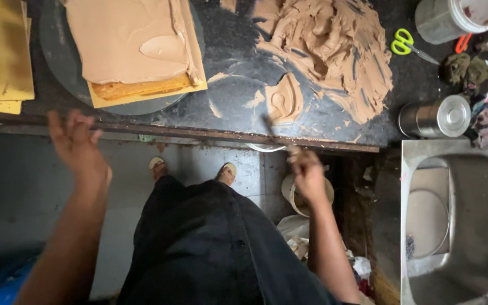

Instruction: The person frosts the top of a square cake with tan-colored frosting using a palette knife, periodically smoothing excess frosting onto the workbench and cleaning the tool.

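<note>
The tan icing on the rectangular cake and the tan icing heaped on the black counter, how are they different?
The tan icing on the rectangular cake is spread smooth and flat; the tan icing heaped on the black counter is lumpy and streaked. The cake's has tidy edges; the counter's sprawls unevenly. Both share the same tan colour.

The person wears a loose black garment (216,248) with small dark buttons. Forearms are bare, unsleeved. Pale open sandals (227,172) cover the feet.

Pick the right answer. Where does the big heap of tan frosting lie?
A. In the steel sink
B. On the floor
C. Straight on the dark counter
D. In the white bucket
C: the frosting heap is spread directly on the dark counter, beside the frosted cake.
</note>
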